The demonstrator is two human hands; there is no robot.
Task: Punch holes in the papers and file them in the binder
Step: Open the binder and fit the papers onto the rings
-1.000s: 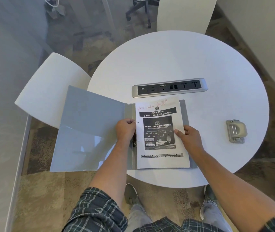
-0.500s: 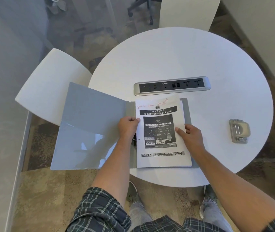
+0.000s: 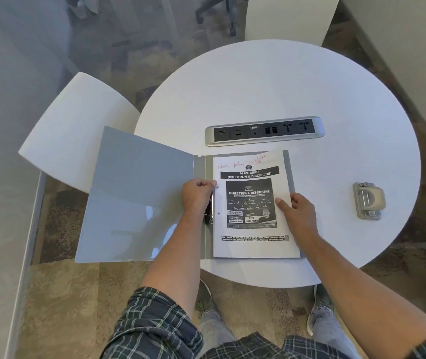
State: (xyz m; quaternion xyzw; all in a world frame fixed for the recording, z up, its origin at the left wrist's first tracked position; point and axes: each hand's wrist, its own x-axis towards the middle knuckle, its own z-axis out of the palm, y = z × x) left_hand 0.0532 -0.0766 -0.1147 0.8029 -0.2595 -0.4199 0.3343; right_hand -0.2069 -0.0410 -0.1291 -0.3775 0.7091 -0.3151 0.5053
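Note:
A grey binder (image 3: 139, 198) lies open on the round white table (image 3: 284, 86), its front cover hanging off the left edge. A stack of printed papers (image 3: 252, 242) with punched holes rests on the binder's right half. My left hand (image 3: 197, 196) pinches the papers' left edge by the upper hole, over the black ring clip (image 3: 208, 216). My right hand (image 3: 298, 212) grips the papers' right edge, thumb on top. The grey hole punch (image 3: 368, 200) sits apart at the right.
A silver power socket strip (image 3: 265, 130) is set in the table just beyond the binder. A white chair (image 3: 77, 130) stands at the left under the open cover, another (image 3: 289, 19) at the far side. My shoes show below the table edge.
My left hand has slid up the papers' left edge to the upper hole. My right hand has shifted from lying flat on the page to gripping its right edge.

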